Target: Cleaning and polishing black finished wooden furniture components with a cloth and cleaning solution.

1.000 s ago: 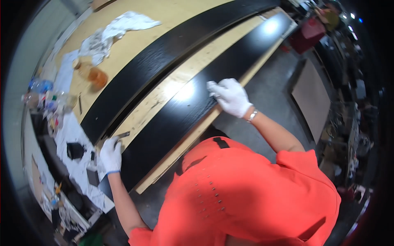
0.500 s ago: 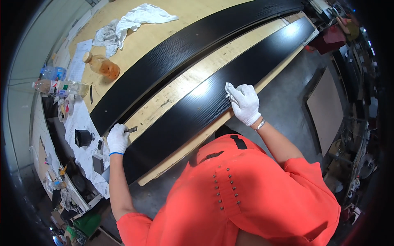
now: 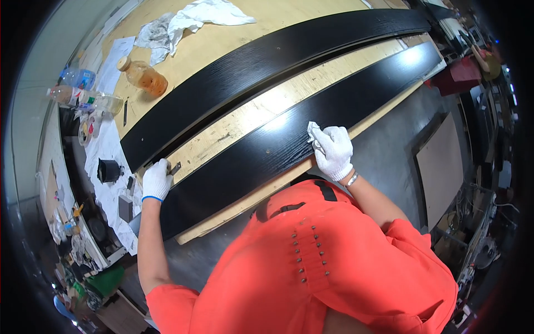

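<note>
My right hand [image 3: 335, 153], in a white knit glove, pinches a crumpled white cloth [image 3: 313, 132] over the near edge of a long black wood-grain board [image 3: 236, 172]. White gloving also covers my left hand [image 3: 157, 179], whose fingers are closed on a small dark flat piece [image 3: 176, 168] by the board's left end. What kind of tool this piece is cannot be made out. Behind lies a second, curved black board [image 3: 245, 72], separated from the near one by a strip of pale, stained tabletop [image 3: 245, 125].
A bottle of orange-brown liquid [image 3: 143, 77] and clear plastic bottles [image 3: 100, 102] are at the left, near a black cup [image 3: 109, 171] and a grey block [image 3: 125, 209]. Rags [image 3: 206, 14] lie at the back. Another person [image 3: 459, 75] is at far right; a brown panel [image 3: 441, 172] stands below.
The whole view has shifted and turned slightly. Both hands keep nearly the same places by the near board, still gripping the cloth and the dark piece.
</note>
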### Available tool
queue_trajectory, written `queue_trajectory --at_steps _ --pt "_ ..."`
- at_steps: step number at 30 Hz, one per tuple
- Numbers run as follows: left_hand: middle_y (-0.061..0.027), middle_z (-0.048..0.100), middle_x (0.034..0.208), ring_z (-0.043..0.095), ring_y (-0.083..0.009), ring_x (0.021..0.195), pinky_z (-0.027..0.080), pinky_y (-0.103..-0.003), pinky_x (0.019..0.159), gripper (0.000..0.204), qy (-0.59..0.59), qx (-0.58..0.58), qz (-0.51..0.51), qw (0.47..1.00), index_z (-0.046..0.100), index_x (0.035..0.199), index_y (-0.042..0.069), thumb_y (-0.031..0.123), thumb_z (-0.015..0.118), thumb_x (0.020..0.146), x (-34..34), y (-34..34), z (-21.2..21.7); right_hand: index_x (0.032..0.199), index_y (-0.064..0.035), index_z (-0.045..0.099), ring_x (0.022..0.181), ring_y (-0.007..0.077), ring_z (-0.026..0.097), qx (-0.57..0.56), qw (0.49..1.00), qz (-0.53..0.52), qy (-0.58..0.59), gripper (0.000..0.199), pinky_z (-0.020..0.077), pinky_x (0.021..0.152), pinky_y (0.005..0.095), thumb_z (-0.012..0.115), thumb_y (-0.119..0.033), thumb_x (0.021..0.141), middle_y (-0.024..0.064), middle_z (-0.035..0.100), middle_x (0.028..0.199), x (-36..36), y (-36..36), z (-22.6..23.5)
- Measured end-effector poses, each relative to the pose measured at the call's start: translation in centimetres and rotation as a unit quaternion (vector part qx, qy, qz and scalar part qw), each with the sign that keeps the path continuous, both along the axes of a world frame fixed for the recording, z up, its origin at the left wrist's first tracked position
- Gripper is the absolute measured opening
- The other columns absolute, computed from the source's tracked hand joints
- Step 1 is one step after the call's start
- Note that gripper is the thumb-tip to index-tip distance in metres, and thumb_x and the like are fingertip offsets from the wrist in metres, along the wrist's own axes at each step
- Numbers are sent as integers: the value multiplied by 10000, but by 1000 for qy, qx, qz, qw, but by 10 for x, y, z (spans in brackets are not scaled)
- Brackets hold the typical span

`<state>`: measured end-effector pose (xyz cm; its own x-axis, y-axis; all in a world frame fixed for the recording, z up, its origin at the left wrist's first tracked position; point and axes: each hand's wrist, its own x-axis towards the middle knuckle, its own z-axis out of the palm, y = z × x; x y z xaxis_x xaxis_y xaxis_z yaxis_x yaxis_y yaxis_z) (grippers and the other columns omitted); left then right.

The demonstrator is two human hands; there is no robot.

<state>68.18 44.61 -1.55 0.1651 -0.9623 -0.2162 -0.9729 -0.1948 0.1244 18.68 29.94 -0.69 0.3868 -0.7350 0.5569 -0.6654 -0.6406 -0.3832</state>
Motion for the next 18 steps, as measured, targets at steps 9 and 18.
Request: queue_trajectory --at_steps 9,18 --pt "-236 710 873 700 -417 866 543 -487 758 214 47 67 135 987 613 966 66 117 689 773 -6 1 4 1129 -131 772 766 263 581 0 1000 18 1 425 499 669 371 711 -74 712 52 626 874 -6 -1 -8" --pt "-165 714 818 695 -280 780 543 -414 737 303 71 40 394 916 648 847 3 141 882 712 115 106 -38 1122 -107 765 780 288 585 6 1000 15 10 437 505 684 388 702 -48 693 78 622 879 -3 -1 -5"
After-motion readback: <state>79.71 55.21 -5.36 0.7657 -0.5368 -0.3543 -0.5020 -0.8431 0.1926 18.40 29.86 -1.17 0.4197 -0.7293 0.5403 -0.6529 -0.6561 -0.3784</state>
